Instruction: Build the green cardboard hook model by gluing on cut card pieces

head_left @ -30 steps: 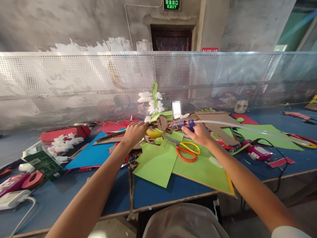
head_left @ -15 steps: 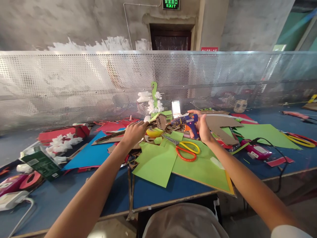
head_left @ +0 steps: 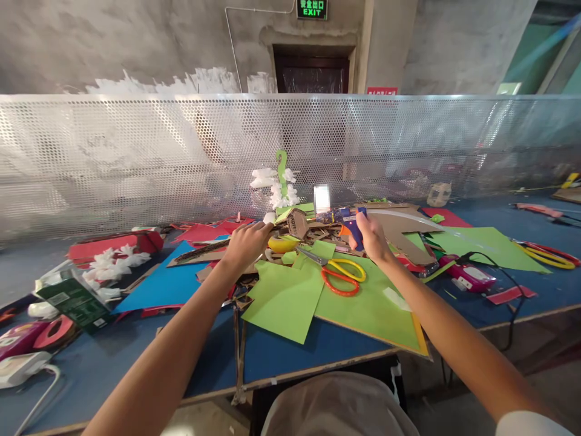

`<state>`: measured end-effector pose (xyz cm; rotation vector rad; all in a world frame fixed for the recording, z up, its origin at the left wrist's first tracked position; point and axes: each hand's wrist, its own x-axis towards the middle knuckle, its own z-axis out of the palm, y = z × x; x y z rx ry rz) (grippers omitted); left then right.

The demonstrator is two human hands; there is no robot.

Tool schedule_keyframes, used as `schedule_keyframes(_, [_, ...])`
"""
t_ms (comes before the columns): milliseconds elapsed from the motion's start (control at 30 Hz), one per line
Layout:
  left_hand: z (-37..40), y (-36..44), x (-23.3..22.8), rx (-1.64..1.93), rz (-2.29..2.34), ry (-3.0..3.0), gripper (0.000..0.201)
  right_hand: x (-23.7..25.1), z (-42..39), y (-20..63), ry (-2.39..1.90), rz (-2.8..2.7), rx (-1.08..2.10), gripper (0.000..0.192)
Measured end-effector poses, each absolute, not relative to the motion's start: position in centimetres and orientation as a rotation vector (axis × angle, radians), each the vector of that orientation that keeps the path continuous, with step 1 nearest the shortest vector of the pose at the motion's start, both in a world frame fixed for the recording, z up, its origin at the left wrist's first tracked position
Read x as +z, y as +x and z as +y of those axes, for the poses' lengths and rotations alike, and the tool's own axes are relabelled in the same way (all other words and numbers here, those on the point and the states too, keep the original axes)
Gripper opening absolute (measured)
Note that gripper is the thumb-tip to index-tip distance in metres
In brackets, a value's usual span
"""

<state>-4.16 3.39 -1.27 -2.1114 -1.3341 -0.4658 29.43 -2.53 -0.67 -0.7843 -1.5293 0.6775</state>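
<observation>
My left hand (head_left: pixel 249 243) is closed on a cardboard piece (head_left: pixel 298 224) with a hexagonal brown end and green paper along its top. My right hand (head_left: pixel 374 240) grips the handle of a blue hot glue gun (head_left: pixel 341 217) with an orange trigger. Its nozzle points left at the cardboard piece, with a small gap between them. A long whitish glue stick (head_left: pixel 408 217) trails from the gun's back. Below the hands, scissors (head_left: pixel 344 277) with orange and yellow handles lie on green sheets (head_left: pixel 285 303). A yellow curved object (head_left: pixel 282 244) sits under the cardboard piece.
Behind the scraps stands a green hook-shaped cutout (head_left: pixel 282 172) with white tufts. A perforated metal screen (head_left: pixel 181 151) borders the table's back. At left are a blue sheet (head_left: pixel 157 280) and a green box (head_left: pixel 75 300); at right, more scissors (head_left: pixel 547 254) and a pink device (head_left: pixel 469 275).
The glue gun has shifted slightly right, away from the cardboard piece. My right fingers, stretched behind the gun before, now wrap its handle. My left hand stays about where it was.
</observation>
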Motion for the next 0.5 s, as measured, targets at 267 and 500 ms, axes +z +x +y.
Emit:
schedule_keyframes(267, [3.62, -4.25, -1.48, -0.518, -1.378, -2.074, 0.036, -0.7, -3.24, 28.99, -0.88, -1.772, 0.572, 0.046])
schedule_keyframes(500, [3.74, -4.31, -1.62, -0.537, -1.368, -2.053, 0.034, -1.03, -2.74, 28.85, -0.949, -1.831, 0.164, 0.032])
